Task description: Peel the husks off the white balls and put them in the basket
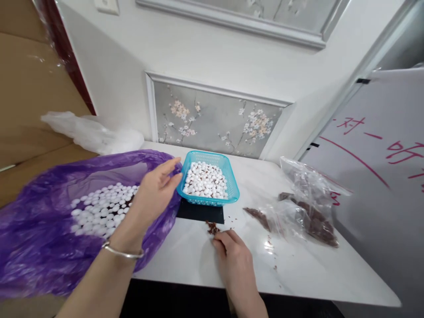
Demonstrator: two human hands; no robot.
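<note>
My left hand (155,192) is over the right rim of the purple plastic bag (39,221), its thumb and fingers apart and pointing at the blue basket. It holds nothing; whether it touches the basket's rim I cannot tell. The blue plastic basket (233,187) is filled with white balls (206,180), with brown bits between them. More white balls (99,216) lie in the bag among dark brown bits. On the white tabletop, my right hand (233,256) has its fingertips pinched together at the edge of a small heap of reddish-brown bits (212,228).
Under the basket's front lies a flat black pad (200,213). Clear zip bags of brown material (318,223) lie at the right, with loose crumbs nearby. White plastic film (96,134) and cardboard (33,88) are at the left. A whiteboard (371,176) stands at the right.
</note>
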